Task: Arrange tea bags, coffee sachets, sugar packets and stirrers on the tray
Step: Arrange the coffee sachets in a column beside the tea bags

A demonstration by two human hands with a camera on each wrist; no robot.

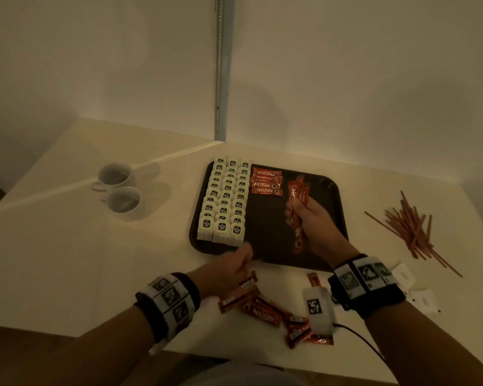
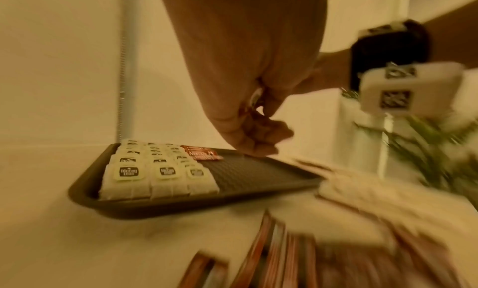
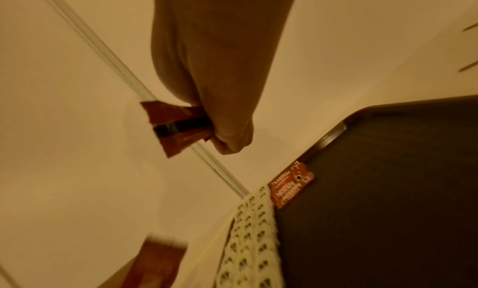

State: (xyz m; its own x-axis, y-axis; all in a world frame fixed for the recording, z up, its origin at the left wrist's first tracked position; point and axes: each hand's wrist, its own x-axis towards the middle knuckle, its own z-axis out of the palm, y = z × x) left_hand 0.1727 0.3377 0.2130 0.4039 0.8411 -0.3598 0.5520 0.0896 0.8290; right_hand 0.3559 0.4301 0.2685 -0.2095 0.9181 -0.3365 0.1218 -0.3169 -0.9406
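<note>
A dark tray (image 1: 332,207) lies on the table. Three columns of white tea bags (image 1: 225,201) fill its left side, and a small stack of red coffee sachets (image 1: 267,183) sits at its far middle. My right hand (image 1: 310,218) hovers over the tray and grips a bundle of coffee sachets (image 1: 299,193); the right wrist view shows their ends (image 3: 175,126) sticking out of the fist. My left hand (image 1: 232,266) is at the tray's near edge with curled fingers (image 2: 253,128), pinching what looks like one sachet above a loose pile of sachets (image 1: 265,310).
A heap of brown stirrers (image 1: 410,227) lies right of the tray. White sugar packets (image 1: 424,299) sit at the near right, behind my right wrist. Two white cups (image 1: 115,176) (image 1: 123,201) stand to the left. A wall rises just beyond the table.
</note>
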